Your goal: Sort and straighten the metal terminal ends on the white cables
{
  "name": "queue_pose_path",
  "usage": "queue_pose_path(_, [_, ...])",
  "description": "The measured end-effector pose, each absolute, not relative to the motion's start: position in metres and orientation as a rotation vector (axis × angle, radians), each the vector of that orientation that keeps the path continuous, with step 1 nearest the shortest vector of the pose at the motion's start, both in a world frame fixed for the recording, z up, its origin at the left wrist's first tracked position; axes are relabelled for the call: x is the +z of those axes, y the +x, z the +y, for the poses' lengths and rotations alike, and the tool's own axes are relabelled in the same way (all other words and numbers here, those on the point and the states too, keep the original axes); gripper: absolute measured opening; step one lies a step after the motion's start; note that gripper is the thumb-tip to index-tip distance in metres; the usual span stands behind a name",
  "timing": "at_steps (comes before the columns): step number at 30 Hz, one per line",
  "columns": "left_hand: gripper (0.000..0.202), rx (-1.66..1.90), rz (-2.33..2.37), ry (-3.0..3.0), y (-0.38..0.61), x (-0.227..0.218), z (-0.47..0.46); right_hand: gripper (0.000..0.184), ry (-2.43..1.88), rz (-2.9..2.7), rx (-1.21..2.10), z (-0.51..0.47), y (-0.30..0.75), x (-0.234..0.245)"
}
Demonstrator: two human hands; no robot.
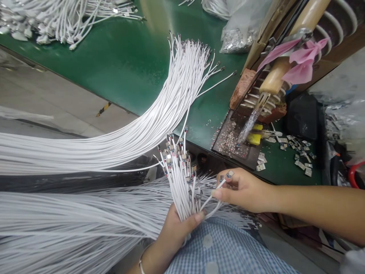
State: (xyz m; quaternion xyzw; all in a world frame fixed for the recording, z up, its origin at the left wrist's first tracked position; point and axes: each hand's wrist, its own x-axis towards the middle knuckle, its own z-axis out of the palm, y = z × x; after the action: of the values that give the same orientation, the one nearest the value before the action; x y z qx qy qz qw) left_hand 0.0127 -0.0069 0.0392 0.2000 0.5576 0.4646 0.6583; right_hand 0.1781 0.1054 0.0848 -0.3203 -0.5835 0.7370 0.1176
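Note:
My left hand (178,228) is closed round a bunch of white cables (182,179) whose ends, fitted with small metal connector shells, fan upward. My right hand (245,189) pinches a single white cable with a metal connector (229,174) at its tip, pulled out to the right of the bunch. Both hands are low in the picture, above my blue checked clothing. A large sheaf of bare-ended white cables (171,102) lies across the green table (119,64) and sweeps off to the left. More white cables (71,224) lie across my lap.
A soldering iron (273,76) with a wooden handle and pink ribbon rests on a coiled stand at right, tip over a tray of solder debris (230,140). Loose metal shells (299,152) lie beside it. Finished cables (57,19) are heaped at top left. A plastic bag (239,34) stands at the back.

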Motion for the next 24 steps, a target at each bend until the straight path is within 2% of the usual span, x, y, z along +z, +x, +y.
queue_pose_path(3, [0.033,1.061,1.255,0.451,0.013,0.038,-0.008,0.022,-0.985,-1.658,2.141,0.105,0.178,0.084])
queue_pose_path(13, [0.023,1.019,1.183,0.511,0.004,0.030,-0.007,0.034,-1.111,-1.672,2.172,0.106,0.177,0.084])
queue_pose_path(20, [0.022,1.045,1.138,0.488,0.003,0.020,-0.009,0.028,-1.082,-1.701,2.189,0.105,0.177,0.085])
queue_pose_path(24, [0.023,1.054,1.194,0.481,0.005,0.015,-0.012,0.021,-1.037,-1.823,2.031,0.105,0.178,0.084])
